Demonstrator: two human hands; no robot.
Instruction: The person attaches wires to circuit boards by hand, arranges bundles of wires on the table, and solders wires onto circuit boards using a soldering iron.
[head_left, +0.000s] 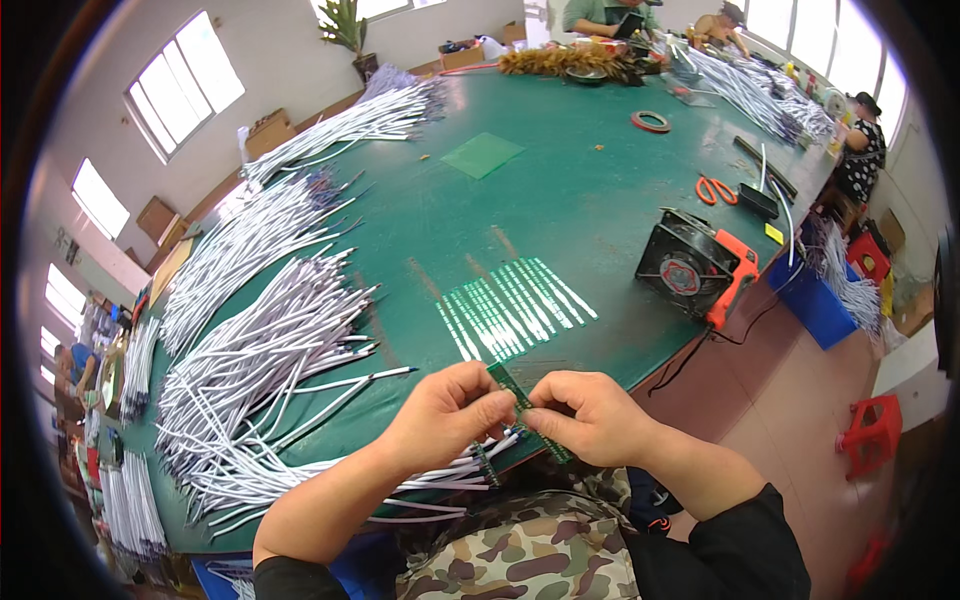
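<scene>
Right now I have both hands pinching one thing: the left hand [450,408] and the right hand [588,418] each close thumb and fingers on a narrow green strip [504,379], held aslant at the table's near edge, above the camouflage cloth [530,555] on the lap. My view of its middle is blocked by the fingertips, and I cannot tell whether it touches the white wires [250,365] whose ends run in beneath the left hand. Those wires crowd the left of the green table [580,225] in heaps, some passing under or close beside the left forearm, so that side is the cluttered one for me. Just beyond the hands lies a row of green strips [515,308], side by side and slightly fanned. Over to the right, a black fan [683,268] with an orange frame stands near the table edge, its dark cable trailing off toward the floor. Past it I see orange-handled scissors [716,190], a black tray [758,202] and a roll of tape [651,122]; a thin green sheet [483,156] lies farther out, near mid-table. Off the right edge sit a blue bin [812,303] and a red stool [870,435], while co-workers [863,155] are around the far end.
</scene>
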